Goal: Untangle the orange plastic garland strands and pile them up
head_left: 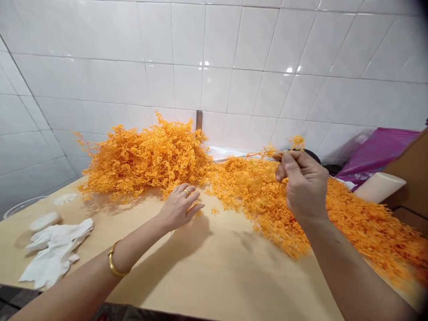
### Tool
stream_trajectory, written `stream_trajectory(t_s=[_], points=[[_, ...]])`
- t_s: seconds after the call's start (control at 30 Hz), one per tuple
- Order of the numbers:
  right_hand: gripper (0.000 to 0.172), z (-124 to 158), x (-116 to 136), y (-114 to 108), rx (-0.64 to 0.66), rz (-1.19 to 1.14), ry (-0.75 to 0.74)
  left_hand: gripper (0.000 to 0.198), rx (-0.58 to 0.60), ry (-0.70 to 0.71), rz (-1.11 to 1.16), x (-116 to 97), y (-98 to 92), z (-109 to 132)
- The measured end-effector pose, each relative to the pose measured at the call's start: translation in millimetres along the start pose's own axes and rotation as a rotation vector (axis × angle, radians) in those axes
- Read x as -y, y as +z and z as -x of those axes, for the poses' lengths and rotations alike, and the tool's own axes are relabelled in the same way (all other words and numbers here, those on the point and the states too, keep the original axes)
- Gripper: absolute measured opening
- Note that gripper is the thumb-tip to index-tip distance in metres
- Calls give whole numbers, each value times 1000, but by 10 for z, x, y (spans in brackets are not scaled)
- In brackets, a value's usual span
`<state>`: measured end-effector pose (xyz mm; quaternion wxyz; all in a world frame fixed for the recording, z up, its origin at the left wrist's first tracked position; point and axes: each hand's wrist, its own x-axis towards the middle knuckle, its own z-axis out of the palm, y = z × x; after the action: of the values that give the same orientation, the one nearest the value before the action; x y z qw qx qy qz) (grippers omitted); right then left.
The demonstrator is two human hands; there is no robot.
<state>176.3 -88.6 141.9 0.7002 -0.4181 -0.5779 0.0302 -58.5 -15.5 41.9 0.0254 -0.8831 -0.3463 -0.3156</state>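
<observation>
My right hand (306,183) is closed in a pinch on a stringy orange plastic flower piece (297,142), raised over the right-hand heap. Strands of the piece stick out past the fingertips, and some are blurred. My left hand (182,206), wearing a ring, hovers palm down with fingers spread near the front edge of the tall tangled orange pile (143,160). A low, wide heap of loose orange flower pieces (361,227) spreads across the right side. One small orange piece (214,211) lies alone on the tabletop just right of my left hand.
The pale wooden table (227,276) meets a white tiled wall (187,84). At the left lie white gloves (56,249), a round white object (45,220) and a white flower-like piece (65,199). A cream roll (379,187), purple plastic sheet (377,151) and cardboard box (409,174) stand at right.
</observation>
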Motion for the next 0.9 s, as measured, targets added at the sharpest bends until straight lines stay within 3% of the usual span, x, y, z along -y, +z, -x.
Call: stream_trajectory(t_s=[0.1,0.23,0.33,0.43,0.57,0.67,0.77,0.9], points=[[14,194,-32,58,187,278,-216,50,-27,-393,596,-241,-68,-114],[15,723,-176,43,718,544,-460,68,288,-924,1377,-352,16,-210],[13,1157,-311,2,1007,670,-411,55,442,-1079,1493,-349,217,-174],[13,1425,-379,3,1110,726,-311,41,473,-1075,1362,-367,468,-116],[9,1441,-311,63,1091,699,-216,21,322,-990,1284,-391,655,-187],[16,1286,-224,71,998,552,-160,11,284,-973,1437,-353,627,-332],[19,1046,-233,15,770,349,-78,7,220,-984,1663,-274,579,-432],[21,675,-473,-47,329,174,177,8,12,-960,1881,-159,670,-420]])
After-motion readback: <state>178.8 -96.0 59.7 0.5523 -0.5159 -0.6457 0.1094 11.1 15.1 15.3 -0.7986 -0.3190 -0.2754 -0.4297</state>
